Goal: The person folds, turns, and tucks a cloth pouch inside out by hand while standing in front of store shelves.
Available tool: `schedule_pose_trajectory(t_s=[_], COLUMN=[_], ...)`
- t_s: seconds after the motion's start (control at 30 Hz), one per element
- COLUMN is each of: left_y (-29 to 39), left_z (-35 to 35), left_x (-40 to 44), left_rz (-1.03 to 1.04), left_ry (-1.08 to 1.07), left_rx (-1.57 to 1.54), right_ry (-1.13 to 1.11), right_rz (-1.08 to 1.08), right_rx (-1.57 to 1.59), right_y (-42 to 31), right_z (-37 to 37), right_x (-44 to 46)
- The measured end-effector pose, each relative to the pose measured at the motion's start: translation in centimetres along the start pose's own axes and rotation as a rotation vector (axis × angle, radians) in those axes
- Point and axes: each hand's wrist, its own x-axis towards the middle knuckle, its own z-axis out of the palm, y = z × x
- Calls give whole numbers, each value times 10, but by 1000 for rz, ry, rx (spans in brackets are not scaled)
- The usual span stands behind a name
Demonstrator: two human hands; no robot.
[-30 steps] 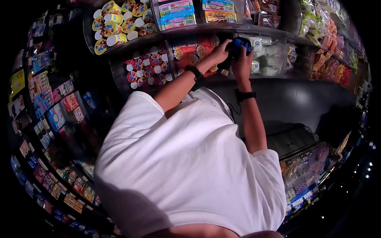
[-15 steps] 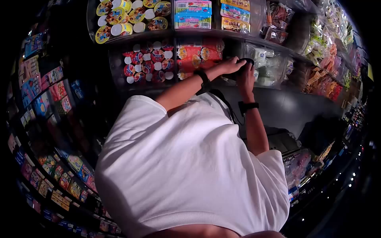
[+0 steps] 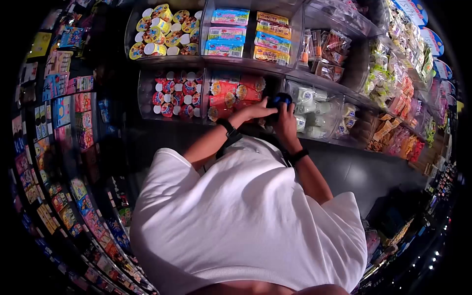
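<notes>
- Dark blue object (image 3: 280, 100): just above mid-frame, too dark to identify.
- Left hand (image 3: 258, 109) and right hand (image 3: 285, 122): each grip pinches it.
- As it stands, it is lifted in both hands, not yet set down.
- Red packs (image 3: 228, 96) lie left, white packs (image 3: 317, 119) right.
- Against the earlier frame: object lower, further left, more blue showing.

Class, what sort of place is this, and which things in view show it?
Probably a sweet or snack shop: clear bins hold yellow cups and red packets in separate sections, and rows of colourful packages line the view's left side.
</notes>
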Motion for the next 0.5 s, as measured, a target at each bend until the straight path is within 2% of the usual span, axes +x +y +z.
schedule_pose_trajectory(t_s=[0.03, 0.07, 0.13, 0.2, 0.27, 0.3, 0.33, 0.4, 0.47, 0.5], left_y=[15, 23, -10, 13, 69, 73, 113, 127, 159, 173], left_z=[7, 12, 22, 36, 46, 42, 62, 49, 46, 45], left_x=[-20, -35, -24, -31, -45, -35, -48, -23, -20, -21], left_rz=[-24, -51, 51, 113, -59, 80, 119, 474, 644, 661], left_ry=[-13, -30, -137, 24, 99, 107, 398, 356, 547, 641], left_rx=[127, 261, 209, 340, 106, -13, 5, 80, 255, 312], right_ry=[-76, -58, -301, -265, -180, -32, 66, 351, 461, 508], right_rz=[-42, -49, -133, -203, -336, -343, -371, -392, -356, -340], right_rx=[15, 38, 34, 92, 140, 149, 135, 101, -22, -73], right_y=[8, 16, 38, 49, 53, 50, 45, 52, 73, 84], right_z=[-3, -4, -6, -18, -47, -68, -99, -137, -175, -193], right_x=[-12, -20, -35, -24, -2, 9, 23, 49, 71, 79])
